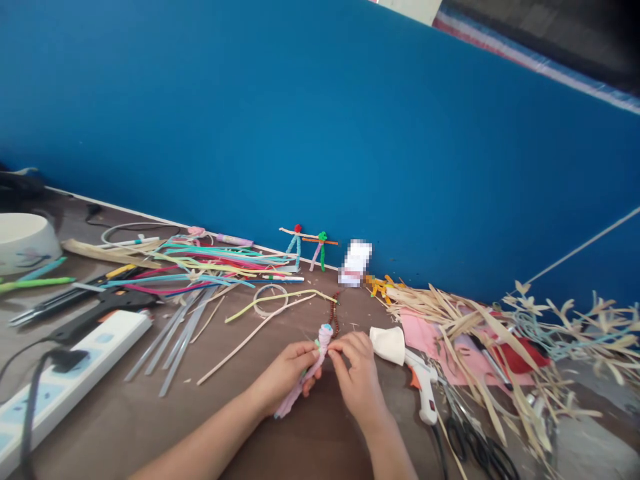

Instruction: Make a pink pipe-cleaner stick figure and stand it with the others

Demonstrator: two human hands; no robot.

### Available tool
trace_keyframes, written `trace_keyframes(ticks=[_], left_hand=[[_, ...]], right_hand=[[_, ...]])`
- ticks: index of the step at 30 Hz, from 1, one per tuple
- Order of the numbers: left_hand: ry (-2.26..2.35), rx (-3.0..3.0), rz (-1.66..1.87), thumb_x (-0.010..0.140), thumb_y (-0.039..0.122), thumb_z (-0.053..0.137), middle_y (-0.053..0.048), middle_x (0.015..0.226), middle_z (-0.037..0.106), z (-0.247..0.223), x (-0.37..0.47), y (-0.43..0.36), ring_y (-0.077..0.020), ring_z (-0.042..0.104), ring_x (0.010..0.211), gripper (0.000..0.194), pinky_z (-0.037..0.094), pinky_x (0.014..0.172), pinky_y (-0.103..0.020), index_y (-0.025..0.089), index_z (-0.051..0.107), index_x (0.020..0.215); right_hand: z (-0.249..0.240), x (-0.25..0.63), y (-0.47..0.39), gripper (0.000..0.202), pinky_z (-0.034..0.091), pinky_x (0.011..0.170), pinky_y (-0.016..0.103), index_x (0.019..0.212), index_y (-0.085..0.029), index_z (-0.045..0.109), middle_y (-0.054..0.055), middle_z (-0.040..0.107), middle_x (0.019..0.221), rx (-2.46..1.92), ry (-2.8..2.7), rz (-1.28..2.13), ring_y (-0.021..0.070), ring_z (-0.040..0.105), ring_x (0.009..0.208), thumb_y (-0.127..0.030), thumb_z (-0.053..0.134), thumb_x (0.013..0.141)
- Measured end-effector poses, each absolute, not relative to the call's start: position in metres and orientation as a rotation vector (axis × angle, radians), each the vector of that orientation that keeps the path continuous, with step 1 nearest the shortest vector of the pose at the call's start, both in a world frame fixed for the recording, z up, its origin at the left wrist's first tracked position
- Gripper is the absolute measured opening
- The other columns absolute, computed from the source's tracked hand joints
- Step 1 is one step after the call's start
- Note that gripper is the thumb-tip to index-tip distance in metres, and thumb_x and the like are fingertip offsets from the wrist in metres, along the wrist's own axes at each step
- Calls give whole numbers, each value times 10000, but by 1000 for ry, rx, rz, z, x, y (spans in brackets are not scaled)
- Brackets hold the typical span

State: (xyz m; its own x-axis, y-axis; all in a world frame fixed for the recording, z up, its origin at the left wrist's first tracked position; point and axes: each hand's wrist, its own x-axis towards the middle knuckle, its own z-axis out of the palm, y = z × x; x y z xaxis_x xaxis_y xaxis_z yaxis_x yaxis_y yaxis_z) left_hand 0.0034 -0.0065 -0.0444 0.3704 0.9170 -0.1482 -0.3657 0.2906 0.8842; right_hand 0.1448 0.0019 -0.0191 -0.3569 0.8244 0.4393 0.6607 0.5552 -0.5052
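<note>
A pale lilac pipe-cleaner figure, with a light blue patch on top and a bit of green at its side, is held tilted above the table. My left hand is closed around its body, thumb near the upper part and fingers behind. My right hand pinches at the figure's upper right side with thumb and forefinger; the exact bit between the tips is too small to make out. Just beyond the figure's top lies a brown beaded-looking coil. Closest to my right hand is a white cup-shaped piece.
Two finished-looking pipe-cleaner figures lean against the blue partition. Coloured pipe cleaners, glue sticks and a power strip lie left. A white glue gun, black-handled scissors and dried strips lie right.
</note>
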Motion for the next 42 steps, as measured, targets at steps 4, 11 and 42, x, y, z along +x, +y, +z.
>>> trace_keyframes(ticks=[4, 11, 42], left_hand=[[855, 917, 1016, 719, 435, 464, 21, 520, 489, -47, 6, -7, -44, 352, 339, 322, 261, 355, -187, 132, 485, 611], [994, 1153, 1005, 754, 472, 383, 39, 459, 421, -56, 6, -5, -53, 324, 341, 391, 224, 372, -192, 140, 479, 571], [929, 1015, 689, 637, 339, 501, 40, 481, 424, -33, -6, -12, -101, 411, 468, 211, 344, 410, -206, 150, 500, 544]], right_hand=[[-17, 144, 1, 129, 282, 808, 340, 730, -208, 548, -1, 532, 716, -1178, -2159, 281, 152, 454, 767, -159, 442, 785], [-23, 144, 3, 125, 343, 755, 326, 818, -195, 549, 13, 528, 721, -1255, -2024, 427, 168, 465, 759, -144, 511, 710], [-19, 155, 3, 123, 346, 632, 201, 746, -170, 489, -33, 433, 676, -969, -1885, 1472, 101, 409, 650, -104, 525, 648]])
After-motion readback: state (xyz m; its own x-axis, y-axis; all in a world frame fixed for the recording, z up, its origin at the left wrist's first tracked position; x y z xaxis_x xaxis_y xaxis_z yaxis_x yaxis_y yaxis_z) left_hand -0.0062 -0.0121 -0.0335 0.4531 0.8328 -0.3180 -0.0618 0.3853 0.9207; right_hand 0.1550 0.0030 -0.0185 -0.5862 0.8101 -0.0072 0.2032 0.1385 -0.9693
